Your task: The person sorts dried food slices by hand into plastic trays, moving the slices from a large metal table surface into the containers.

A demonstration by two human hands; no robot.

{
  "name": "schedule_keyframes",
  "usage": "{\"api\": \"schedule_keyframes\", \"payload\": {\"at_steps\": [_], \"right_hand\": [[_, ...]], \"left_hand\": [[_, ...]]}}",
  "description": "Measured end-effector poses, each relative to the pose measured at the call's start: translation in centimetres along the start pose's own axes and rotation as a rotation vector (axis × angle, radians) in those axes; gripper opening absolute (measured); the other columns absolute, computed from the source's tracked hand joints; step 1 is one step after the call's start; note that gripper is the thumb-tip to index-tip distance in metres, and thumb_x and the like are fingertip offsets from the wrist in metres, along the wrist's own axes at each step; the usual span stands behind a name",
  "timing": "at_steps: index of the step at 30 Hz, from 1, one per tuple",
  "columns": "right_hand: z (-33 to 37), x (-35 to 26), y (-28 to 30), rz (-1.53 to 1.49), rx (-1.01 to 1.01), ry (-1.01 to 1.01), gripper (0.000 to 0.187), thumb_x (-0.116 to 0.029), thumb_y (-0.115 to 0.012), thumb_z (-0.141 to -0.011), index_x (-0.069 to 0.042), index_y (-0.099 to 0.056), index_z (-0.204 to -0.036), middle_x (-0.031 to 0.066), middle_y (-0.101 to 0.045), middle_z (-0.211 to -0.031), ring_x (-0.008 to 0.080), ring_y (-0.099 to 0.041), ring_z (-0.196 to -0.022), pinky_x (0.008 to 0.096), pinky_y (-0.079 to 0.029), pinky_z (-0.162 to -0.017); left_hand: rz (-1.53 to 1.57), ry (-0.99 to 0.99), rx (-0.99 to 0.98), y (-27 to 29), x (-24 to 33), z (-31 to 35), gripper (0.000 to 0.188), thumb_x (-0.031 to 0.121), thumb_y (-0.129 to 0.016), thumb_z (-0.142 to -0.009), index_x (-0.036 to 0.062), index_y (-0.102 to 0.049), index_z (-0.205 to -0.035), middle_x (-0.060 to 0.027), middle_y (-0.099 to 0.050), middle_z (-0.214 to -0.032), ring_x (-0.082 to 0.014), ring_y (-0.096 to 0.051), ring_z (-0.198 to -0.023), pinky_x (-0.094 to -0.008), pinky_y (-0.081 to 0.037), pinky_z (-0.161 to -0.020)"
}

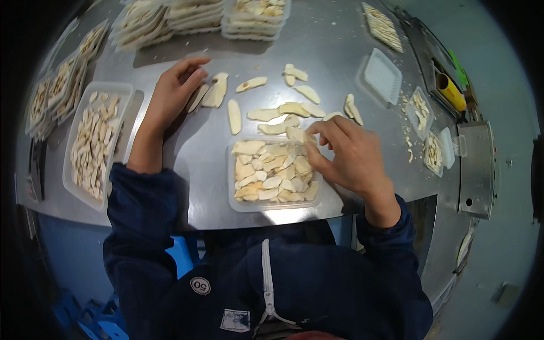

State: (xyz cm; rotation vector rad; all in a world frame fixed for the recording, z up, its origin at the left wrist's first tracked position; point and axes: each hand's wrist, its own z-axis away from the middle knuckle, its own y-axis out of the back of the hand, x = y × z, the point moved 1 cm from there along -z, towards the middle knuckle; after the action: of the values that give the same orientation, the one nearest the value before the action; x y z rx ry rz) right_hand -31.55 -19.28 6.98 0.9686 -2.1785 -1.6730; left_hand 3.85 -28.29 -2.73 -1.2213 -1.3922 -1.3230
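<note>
Just in front of me a clear plastic tray [233, 190] is filled with flat, pale cream slices [272, 173] that look dried. Over its far right corner my right hand [348, 150] is closed, thumb and fingers pinching a pale slice [297, 135]. To the left, my left hand [173, 93] is by the tabletop with thumb and forefinger apart. Close beside it lie two broad slices [215, 92], one partly covered by the hand. I cannot see its lower fingers well. Several longer slices [265, 115] are spread beyond the tray.
A long white tray [71, 164] of smaller pieces stands at the left. Stacked filled trays [252, 31] line the far side, with more at far left. On the right are an upturned white tray [382, 76], small containers [434, 153], crumbs and a metal box [477, 170].
</note>
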Motion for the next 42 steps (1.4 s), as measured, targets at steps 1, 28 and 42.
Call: {"api": "schedule_keyframes", "payload": {"at_steps": [1, 28, 42], "right_hand": [[-0.4, -0.8, -0.6, -0.003, 0.001, 0.052, 0.018, -0.021, -0.081, -0.084, -0.013, -0.074, -0.098, 0.0016, -0.066, -0.080, 0.0212, -0.069, -0.068, 0.0358, -0.053, -0.056], [-1.9, -5.8, -4.1, 0.090, -0.035, 0.271, 0.016, -0.020, -0.076, -0.086, -0.007, -0.067, -0.089, 0.0045, -0.054, -0.076, 0.0178, -0.063, -0.067, 0.0334, -0.050, -0.053], [-1.4, -5.6, -4.5, 0.049, -0.004, 0.224, 0.015, -0.020, -0.076, -0.088, -0.008, -0.068, -0.093, 0.0045, -0.057, -0.077, 0.0195, -0.064, -0.067, 0.0343, -0.051, -0.054]], "left_hand": [[-0.014, 0.004, -0.001, 0.1, 0.2, 0.1, 0.035, 0.018, -0.066, -0.108, 0.0032, -0.068, -0.139, -0.0021, -0.071, -0.109, -0.0080, -0.062, -0.095, -0.0238, -0.052, -0.084], [-0.189, -0.071, -0.007, -0.3, 0.1, -0.2, 0.036, 0.022, -0.065, -0.109, 0.0085, -0.069, -0.142, 0.0006, -0.070, -0.109, -0.0065, -0.062, -0.097, -0.0211, -0.051, -0.088], [-0.141, -0.033, 0.002, -0.7, 0.8, 0.0, 0.035, 0.020, -0.066, -0.108, 0.0069, -0.069, -0.140, -0.0005, -0.070, -0.107, -0.0070, -0.062, -0.095, -0.0228, -0.052, -0.085]]}}
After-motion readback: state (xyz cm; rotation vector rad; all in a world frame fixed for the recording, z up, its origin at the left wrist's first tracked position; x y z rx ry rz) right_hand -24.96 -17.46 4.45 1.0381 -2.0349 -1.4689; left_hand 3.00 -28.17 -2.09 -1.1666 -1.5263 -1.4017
